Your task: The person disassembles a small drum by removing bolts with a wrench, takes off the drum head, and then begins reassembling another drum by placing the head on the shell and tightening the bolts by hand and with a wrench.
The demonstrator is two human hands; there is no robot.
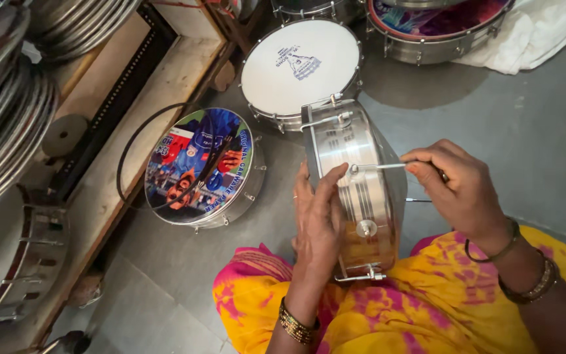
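A shiny steel drum shell (355, 190) stands on its edge on my lap, over yellow and pink cloth. My left hand (317, 219) lies flat against its near side, thumb up by a lug. My right hand (461, 190) pinches a thin metal tension rod (378, 166) that points left into a lug on the shell's upper side. Other rods and hooks show at the shell's top (327, 119) and bottom (361, 276).
On the grey floor lie a drum with a colourful printed head (198, 167) with a black hoop (132, 141) over it, a white-headed drum (299, 65) and another drum by white cloth (437, 29). Stacked metal rings (8, 124) and wooden shelving (132, 92) fill the left.
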